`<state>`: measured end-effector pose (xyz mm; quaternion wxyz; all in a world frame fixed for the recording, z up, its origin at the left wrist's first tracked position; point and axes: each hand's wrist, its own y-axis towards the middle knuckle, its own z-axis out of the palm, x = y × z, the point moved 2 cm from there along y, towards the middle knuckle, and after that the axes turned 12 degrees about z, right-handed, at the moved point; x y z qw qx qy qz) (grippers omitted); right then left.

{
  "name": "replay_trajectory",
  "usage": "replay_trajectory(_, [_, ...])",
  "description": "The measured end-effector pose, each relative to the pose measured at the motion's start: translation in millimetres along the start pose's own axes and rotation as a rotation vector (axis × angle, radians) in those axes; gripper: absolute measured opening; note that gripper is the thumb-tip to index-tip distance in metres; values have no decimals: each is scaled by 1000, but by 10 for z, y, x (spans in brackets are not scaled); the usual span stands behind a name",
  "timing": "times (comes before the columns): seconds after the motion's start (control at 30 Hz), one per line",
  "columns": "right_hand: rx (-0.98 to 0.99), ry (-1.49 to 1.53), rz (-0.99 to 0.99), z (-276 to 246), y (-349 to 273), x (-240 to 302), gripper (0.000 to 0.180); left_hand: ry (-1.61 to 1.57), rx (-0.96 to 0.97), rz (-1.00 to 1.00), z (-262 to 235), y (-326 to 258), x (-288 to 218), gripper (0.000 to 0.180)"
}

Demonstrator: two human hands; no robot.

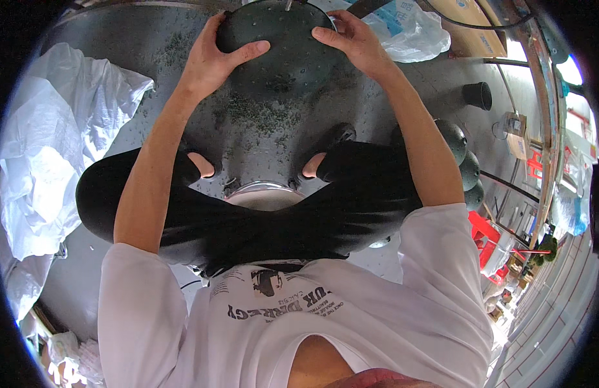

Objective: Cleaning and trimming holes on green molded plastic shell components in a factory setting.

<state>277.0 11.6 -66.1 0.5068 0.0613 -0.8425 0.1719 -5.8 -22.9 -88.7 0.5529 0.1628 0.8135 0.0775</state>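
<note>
A large, round, dark green ball point(280, 61) with small spots over its surface is between my two hands at the top of the head view, and its far side is cut off by the picture's edge. On its left side, my left hand point(216, 57) grips it with the thumb laid across the top. My right hand point(354, 42) holds the opposite side, its thumb pressed on the surface and its other fingers partly hidden behind the ball. A thin, pale metal piece point(288, 4) stands up at the ball's far part.
Dark green scraps point(254, 116) lie scattered on the grey floor. White plastic sheeting point(60, 129) is heaped at the left. Several dark green balls point(469, 171) sit beyond my right arm, near a black pot point(477, 96). Clear plastic bags point(416, 32) and cardboard point(470, 26) stand farther back.
</note>
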Motion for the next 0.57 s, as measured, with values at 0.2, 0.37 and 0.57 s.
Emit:
replay_trajectory(0.2, [-4, -44, 2, 14, -49, 70, 59, -10, -4, 14, -74, 6, -92, 114])
replay_trajectory(0.37, [12, -6, -38, 15, -41, 64, 58, -27, 6, -12, -63, -3, -77, 112])
replay_trajectory(0.57, [16, 62, 6, 1, 0, -36, 57, 63, 11, -4, -69, -15, -59, 106])
